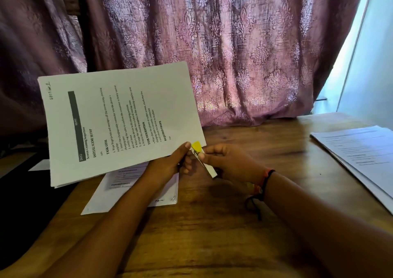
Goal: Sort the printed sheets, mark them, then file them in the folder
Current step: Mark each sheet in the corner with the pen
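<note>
Printed sheets (119,124), lot one: position? asks the first clerk.

Second clerk: One sheaf, held up clear of the table (212,224) and tilted, at ten o'clock from the hands. The top page is headed "Screen Cleaning Inspection", its text runs sideways, and there is a handwritten note at its upper left corner.

First clerk: Held by?

Second clerk: By the left hand (168,162), at the sheaf's five o'clock corner. The thumb lies on the page, the fingers are curled beneath, and together they grasp the sheaf.

First clerk: The other hand?

Second clerk: The right hand (225,162) is just beside the left, at its three o'clock. Thumb and fingers pinch a white strip (209,169). Its upper end carries a yellow tab (196,146), which touches the sheaf's corner. Whether the tab is stuck to the page cannot be told. Red and black wrist threads (264,182) are on that arm.

First clerk: Further paper?

Second clerk: A second stack (131,194) lies flat on the table, partly under the held sheaf, at seven o'clock from the hands. A third stack (361,150) lies flat at three o'clock, well apart, at the table's edge.

First clerk: Backdrop?

Second clerk: A patterned mauve curtain (234,43) at twelve o'clock.
</note>
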